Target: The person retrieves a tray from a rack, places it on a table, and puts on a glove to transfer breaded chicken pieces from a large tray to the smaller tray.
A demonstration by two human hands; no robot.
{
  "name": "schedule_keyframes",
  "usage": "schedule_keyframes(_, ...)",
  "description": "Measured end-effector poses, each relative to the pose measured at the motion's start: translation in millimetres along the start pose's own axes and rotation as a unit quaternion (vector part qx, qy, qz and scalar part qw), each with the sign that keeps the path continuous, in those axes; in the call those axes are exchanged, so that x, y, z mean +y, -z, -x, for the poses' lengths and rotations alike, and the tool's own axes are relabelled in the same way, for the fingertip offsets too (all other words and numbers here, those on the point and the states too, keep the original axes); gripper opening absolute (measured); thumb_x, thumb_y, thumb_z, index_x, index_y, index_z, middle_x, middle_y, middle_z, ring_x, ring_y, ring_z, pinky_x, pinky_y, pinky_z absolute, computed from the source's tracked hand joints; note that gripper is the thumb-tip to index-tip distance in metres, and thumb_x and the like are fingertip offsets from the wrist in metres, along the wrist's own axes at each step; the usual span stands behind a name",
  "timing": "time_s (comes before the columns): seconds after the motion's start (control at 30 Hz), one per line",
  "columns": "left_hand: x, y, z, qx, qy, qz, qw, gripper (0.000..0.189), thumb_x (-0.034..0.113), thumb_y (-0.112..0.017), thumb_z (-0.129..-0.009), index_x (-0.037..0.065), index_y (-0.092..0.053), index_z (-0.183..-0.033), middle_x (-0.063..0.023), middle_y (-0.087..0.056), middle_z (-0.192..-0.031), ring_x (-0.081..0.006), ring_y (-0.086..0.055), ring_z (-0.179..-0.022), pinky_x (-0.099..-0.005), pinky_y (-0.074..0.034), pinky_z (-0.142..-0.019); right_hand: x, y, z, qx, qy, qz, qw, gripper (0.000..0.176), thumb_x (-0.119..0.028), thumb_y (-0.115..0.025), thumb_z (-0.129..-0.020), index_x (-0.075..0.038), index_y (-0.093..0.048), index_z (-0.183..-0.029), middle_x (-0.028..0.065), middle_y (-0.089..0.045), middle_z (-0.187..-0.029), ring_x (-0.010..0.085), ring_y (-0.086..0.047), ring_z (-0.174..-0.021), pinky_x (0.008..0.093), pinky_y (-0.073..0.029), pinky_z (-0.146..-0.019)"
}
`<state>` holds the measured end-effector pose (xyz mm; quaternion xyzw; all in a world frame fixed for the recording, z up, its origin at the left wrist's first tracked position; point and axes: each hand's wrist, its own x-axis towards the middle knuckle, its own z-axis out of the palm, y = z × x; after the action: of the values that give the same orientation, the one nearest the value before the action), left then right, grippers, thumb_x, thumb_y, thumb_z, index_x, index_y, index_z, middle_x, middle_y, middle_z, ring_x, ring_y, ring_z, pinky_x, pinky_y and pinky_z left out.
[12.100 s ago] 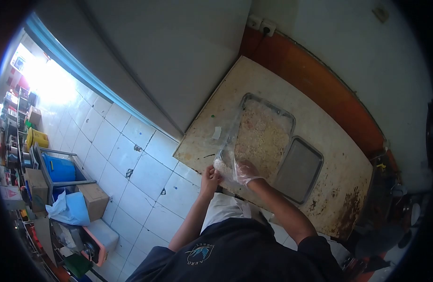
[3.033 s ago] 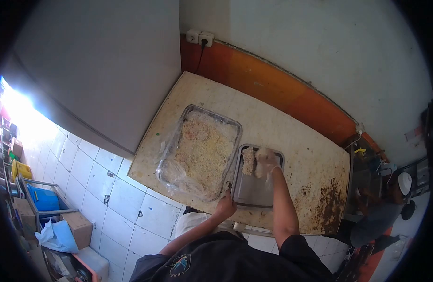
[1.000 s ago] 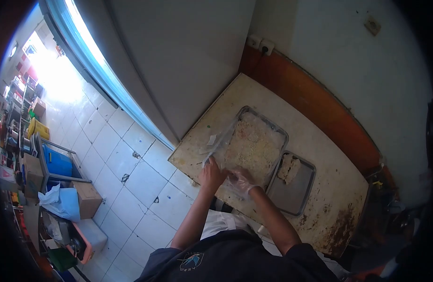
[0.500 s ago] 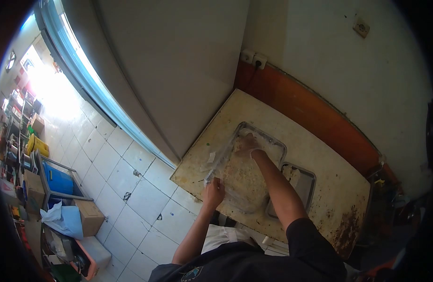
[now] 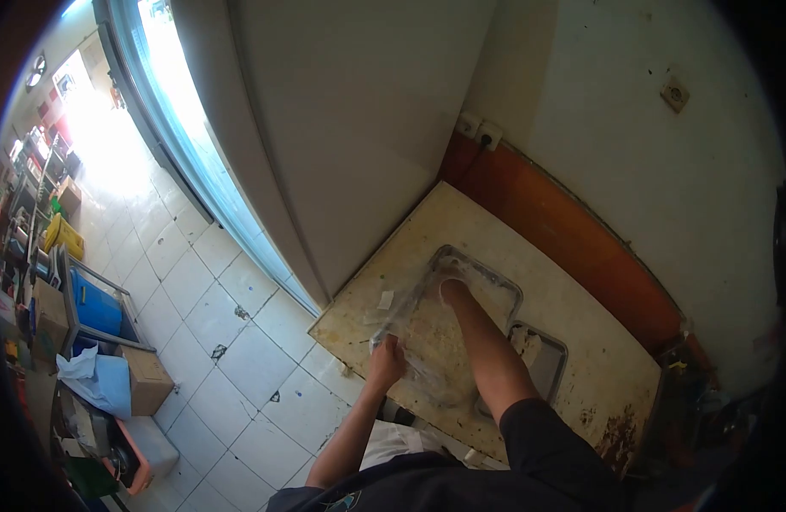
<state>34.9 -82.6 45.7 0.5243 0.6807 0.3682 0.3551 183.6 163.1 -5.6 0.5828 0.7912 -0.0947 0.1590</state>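
My left hand [image 5: 387, 358] is closed on the gathered edge of a clear plastic bag [image 5: 423, 369] at the near left corner of a large metal tray [image 5: 505, 283]. The crumpled film stretches over the tray, which has crumbs or a pale brown residue on its bottom. My right hand [image 5: 452, 276] reaches toward the tray's far end, with clear plastic around it up to the wrist. Haze from the film hides its fingers. A smaller metal tray [image 5: 548, 365] lies beside the large one, partly behind my right forearm, with a pale piece on its far end.
The worn tabletop [image 5: 597, 341] has rusty stains at its right end. A small white paper scrap [image 5: 386, 300] lies left of the tray. A tall grey panel [image 5: 359, 128] rises behind the table's left side. Boxes and a blue bin [image 5: 97, 305] stand on the tiled floor at left.
My right hand has shifted slightly within the tray and sits deeper under the plastic. My left hand keeps its hold on the bag. The camera view has tilted a little.
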Motion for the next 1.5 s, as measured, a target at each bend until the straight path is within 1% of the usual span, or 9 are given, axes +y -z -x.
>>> schedule_keyframes(0.23,3,5,3,-0.011,0.021,-0.035,0.999,0.018,0.017,-0.049,-0.085,0.003,-0.050,-0.096,-0.0247,-0.059,-0.083,-0.0429,-0.056,-0.082,-0.0484,-0.043,-0.069,-17,31,23,0.043,-0.171,-0.054,0.983,0.076,-0.041,-0.072,-0.059,0.003,-0.051,-0.118,0.0226,-0.051,-0.121,0.0325,-0.050,-0.114,0.0352,-0.041,-0.094)
schedule_keyframes(0.4,6,6,5,-0.012,0.003,-0.016,1.000,0.017,0.016,-0.050,-0.085,0.003,-0.049,-0.095,-0.0253,-0.059,-0.081,-0.0422,-0.057,-0.082,-0.0478,-0.044,-0.069,19,104,73,-0.089,0.090,-0.114,0.985,0.060,-0.033,-0.071,-0.060,-0.003,-0.055,-0.109,0.0171,-0.057,-0.108,0.0296,-0.055,-0.103,0.0365,-0.043,-0.090)
schedule_keyframes(0.83,-8,-5,4,-0.013,-0.035,-0.023,0.999,0.018,0.019,-0.050,-0.086,0.003,-0.050,-0.093,-0.0224,-0.059,-0.078,-0.0409,-0.057,-0.074,-0.0469,-0.043,-0.063,68,109,168,0.060,0.130,-0.308,0.940,0.031,-0.015,-0.064,-0.076,-0.007,-0.053,-0.104,0.0122,-0.058,-0.100,0.0248,-0.056,-0.096,0.0333,-0.043,-0.086)
schedule_keyframes(0.93,-14,-8,4,-0.027,-0.023,-0.043,0.998,0.019,0.021,-0.049,-0.087,0.003,-0.050,-0.094,-0.0221,-0.059,-0.077,-0.0406,-0.058,-0.074,-0.0467,-0.044,-0.062,83,78,196,0.136,0.083,-0.475,0.866,0.038,-0.019,-0.064,-0.080,-0.006,-0.046,-0.111,0.0106,-0.055,-0.104,0.0221,-0.055,-0.095,0.0342,-0.043,-0.084)
schedule_keyframes(1.1,-44,-17,-6,-0.069,0.015,-0.016,0.997,0.018,0.019,-0.049,-0.087,0.004,-0.052,-0.095,-0.0214,-0.060,-0.076,-0.0405,-0.058,-0.073,-0.0468,-0.044,-0.062,142,26,282,0.175,-0.055,-0.790,0.585,0.050,-0.027,-0.056,-0.088,-0.006,-0.034,-0.127,0.0123,-0.048,-0.122,0.0244,-0.048,-0.110,0.0398,-0.042,-0.090)
schedule_keyframes(1.2,-33,-14,-4,-0.033,-0.036,-0.071,0.996,0.017,0.018,-0.050,-0.086,0.003,-0.052,-0.093,-0.0207,-0.060,-0.076,-0.0397,-0.059,-0.073,-0.0453,-0.045,-0.062,174,58,339,0.145,-0.293,-0.725,0.606,0.062,-0.033,-0.055,-0.088,-0.005,-0.026,-0.135,0.0161,-0.043,-0.129,0.0250,-0.044,-0.118,0.0387,-0.040,-0.094)
schedule_keyframes(1.33,-12,-9,1,-0.029,-0.016,-0.046,0.998,0.015,0.016,-0.053,-0.085,0.003,-0.052,-0.090,-0.0186,-0.059,-0.074,-0.0357,-0.059,-0.071,-0.0423,-0.044,-0.061,223,-4,337,0.206,-0.282,-0.685,0.640,0.053,-0.031,-0.049,-0.087,-0.004,-0.032,-0.130,0.0147,-0.054,-0.117,0.0235,-0.051,-0.111,0.0340,-0.041,-0.092)
schedule_keyframes(1.4,-23,-13,0,-0.028,-0.016,-0.045,0.998,0.015,0.016,-0.053,-0.085,0.003,-0.052,-0.090,-0.0178,-0.059,-0.072,-0.0346,-0.058,-0.069,-0.0413,-0.044,-0.060,248,-53,316,0.135,-0.337,-0.479,0.799,0.051,-0.029,-0.049,-0.087,-0.003,-0.036,-0.129,0.0171,-0.053,-0.119,0.0268,-0.050,-0.114,0.0347,-0.040,-0.094)
schedule_keyframes(1.5,-53,-20,-8,-0.040,-0.008,-0.015,0.999,0.014,0.016,-0.053,-0.085,0.003,-0.052,-0.089,-0.0166,-0.058,-0.070,-0.0331,-0.058,-0.066,-0.0401,-0.044,-0.059,240,-55,312,0.096,-0.385,-0.372,0.839,0.049,-0.028,-0.053,-0.086,-0.004,-0.042,-0.127,0.0182,-0.052,-0.122,0.0279,-0.049,-0.115,0.0343,-0.039,-0.095)
